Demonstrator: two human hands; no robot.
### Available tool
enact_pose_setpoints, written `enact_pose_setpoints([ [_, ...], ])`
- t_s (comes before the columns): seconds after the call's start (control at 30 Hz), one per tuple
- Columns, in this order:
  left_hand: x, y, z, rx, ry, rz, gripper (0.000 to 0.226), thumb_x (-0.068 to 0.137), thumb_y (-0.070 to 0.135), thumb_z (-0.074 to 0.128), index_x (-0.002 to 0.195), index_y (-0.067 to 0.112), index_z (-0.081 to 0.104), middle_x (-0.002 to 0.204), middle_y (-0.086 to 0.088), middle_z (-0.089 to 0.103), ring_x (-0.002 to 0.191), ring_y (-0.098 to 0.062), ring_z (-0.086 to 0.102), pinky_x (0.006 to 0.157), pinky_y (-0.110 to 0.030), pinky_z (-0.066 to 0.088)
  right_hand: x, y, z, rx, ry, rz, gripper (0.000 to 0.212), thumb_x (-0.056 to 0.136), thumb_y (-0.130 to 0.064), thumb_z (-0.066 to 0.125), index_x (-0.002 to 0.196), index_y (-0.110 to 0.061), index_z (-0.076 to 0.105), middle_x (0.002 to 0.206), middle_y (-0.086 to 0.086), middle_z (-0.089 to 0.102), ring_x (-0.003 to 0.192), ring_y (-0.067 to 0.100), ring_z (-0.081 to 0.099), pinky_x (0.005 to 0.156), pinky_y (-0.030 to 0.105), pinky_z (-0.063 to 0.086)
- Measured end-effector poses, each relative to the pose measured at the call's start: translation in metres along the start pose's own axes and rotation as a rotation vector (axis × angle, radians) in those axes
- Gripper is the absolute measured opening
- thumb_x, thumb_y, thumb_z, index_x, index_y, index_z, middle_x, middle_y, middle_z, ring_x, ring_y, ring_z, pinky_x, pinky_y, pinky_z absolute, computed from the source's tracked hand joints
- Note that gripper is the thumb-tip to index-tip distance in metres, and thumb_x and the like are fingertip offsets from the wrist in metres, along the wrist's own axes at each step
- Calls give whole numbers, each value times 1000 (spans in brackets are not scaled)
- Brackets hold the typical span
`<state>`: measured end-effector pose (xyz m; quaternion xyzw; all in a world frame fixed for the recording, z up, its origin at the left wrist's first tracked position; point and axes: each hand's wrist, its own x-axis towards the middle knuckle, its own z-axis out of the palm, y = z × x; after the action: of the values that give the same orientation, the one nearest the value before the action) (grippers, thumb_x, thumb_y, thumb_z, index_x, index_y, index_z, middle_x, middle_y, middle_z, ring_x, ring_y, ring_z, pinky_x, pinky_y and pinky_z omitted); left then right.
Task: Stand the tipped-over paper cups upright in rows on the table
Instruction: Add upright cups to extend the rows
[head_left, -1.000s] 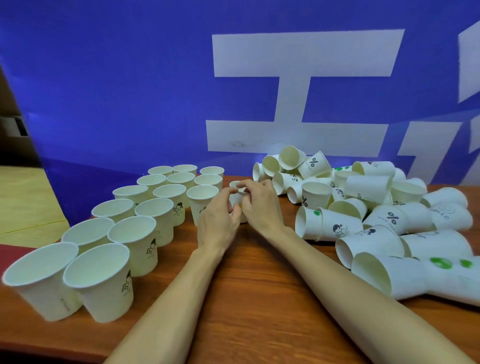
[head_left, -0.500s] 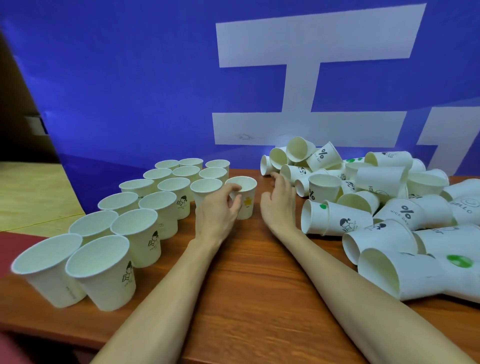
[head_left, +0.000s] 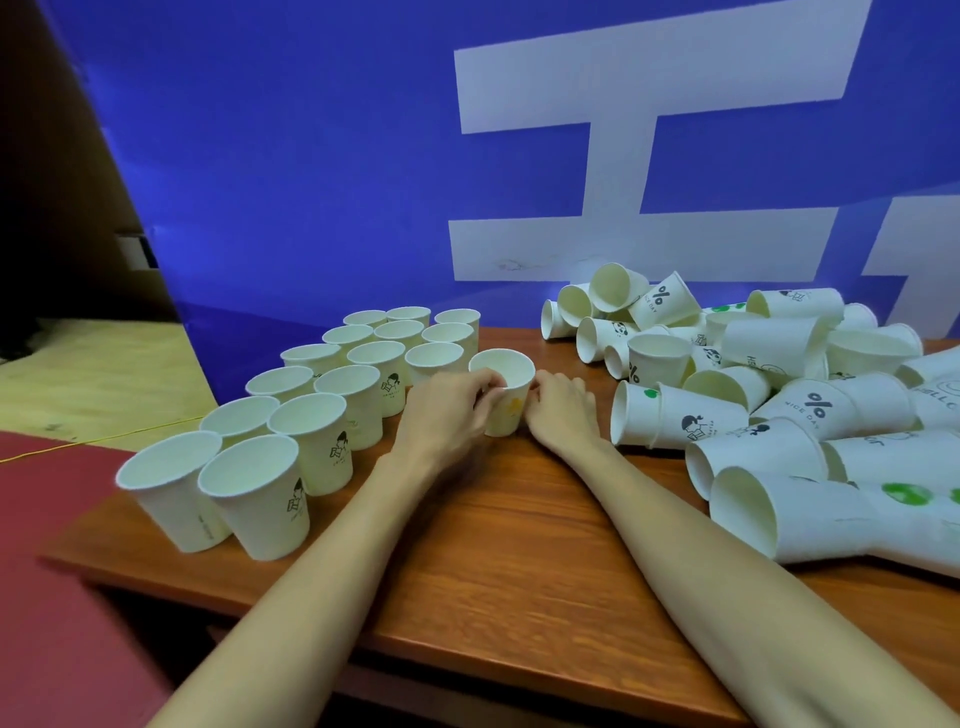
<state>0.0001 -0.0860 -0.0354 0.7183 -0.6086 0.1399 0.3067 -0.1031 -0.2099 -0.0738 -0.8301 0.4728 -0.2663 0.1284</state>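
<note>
Cupping a white paper cup with a yellow print (head_left: 505, 400) between both palms, I grip it with my left hand (head_left: 447, 410) on its left side and my right hand (head_left: 561, 410) on its right. It stands upright on the wooden table (head_left: 509, 545), beside the upright rows (head_left: 332, 395), left of the tipped-over pile (head_left: 769, 395).

Counter (head_left: 498, 561) carrying paper cups

Upright cups (head_left: 322, 441) are standing left of the grips; tipped cups (head_left: 769, 405) are lying piled to their right.
</note>
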Motion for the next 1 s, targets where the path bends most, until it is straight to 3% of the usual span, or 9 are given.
enact_pose_setpoints([
  [0.13,-18,-8,-18,86,9,-48,19,95,38,51,102,30,68,88,8,71,85,-17,64,66,-32,46,-6,-1,-2,-34,-56,-28,36,94,-20,43,127,-23,57,129,4,57,121,28,44,101,40,33],
  [0.37,-32,-13,-42,198,49,-200,18,90,39,55,93,30,70,81,7,70,84,-19,63,63,-29,44,-16,-6,-6,-80,-96,-55,36,94,-22,40,125,-22,60,128,4,59,119,28,46,102,42,35],
  [0.57,-28,-16,-45,269,81,-312,21,87,41,58,94,28,72,86,1,72,82,-20,64,68,-33,54,-18,-6,-5,-83,-95,-59,38,95,-24,37,124,-20,60,129,6,58,119,29,46,102,43,34],
  [1.0,-16,-23,-38,286,109,-317,24,92,44,56,101,27,71,93,0,73,87,-20,65,63,-30,49,-14,-4,-4,-117,-93,-78,36,95,-26,39,124,-20,61,127,5,58,119,28,46,102,42,37],
])
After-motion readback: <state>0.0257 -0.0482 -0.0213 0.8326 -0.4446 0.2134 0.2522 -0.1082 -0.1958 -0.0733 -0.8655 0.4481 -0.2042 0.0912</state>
